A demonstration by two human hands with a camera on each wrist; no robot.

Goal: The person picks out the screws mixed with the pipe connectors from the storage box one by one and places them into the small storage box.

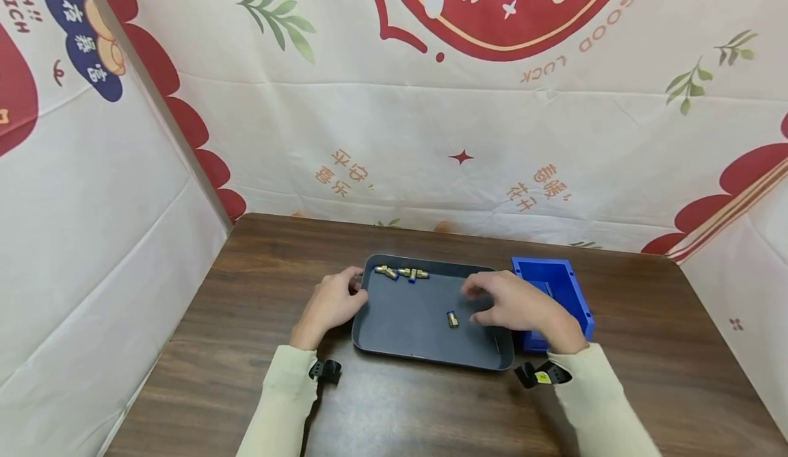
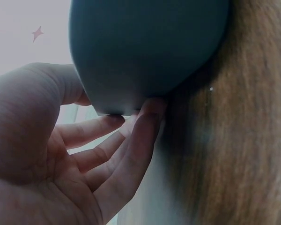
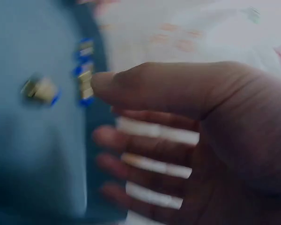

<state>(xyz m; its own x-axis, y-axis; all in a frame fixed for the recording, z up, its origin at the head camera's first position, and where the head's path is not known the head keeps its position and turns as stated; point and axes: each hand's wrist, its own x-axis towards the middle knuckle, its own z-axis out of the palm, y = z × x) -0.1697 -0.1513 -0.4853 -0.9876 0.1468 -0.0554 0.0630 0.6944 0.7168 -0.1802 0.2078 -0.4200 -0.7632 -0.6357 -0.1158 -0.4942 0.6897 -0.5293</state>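
Observation:
A dark grey tray (image 1: 400, 320) lies on the table, with my left hand (image 1: 332, 303) at its left edge. In the left wrist view, the thumb and fingers (image 2: 145, 136) grip the tray's edge (image 2: 145, 56). My right hand (image 1: 514, 299) hovers above the tray's right part, its fingers apart from the thumb and nothing between them. Below and left of its fingertips lies a single brass tube fitting (image 1: 452, 319) with a blue collar. Several more brass fittings (image 1: 412, 274) with blue collars lie by the tray's far left corner. The right wrist view is blurred.
A blue plastic bin (image 1: 579, 306) stands just right of the tray, partly behind my right forearm; something blue lies inside it. The brown wooden table (image 1: 265, 272) meets a printed white cloth (image 1: 418, 122) at its back and sides.

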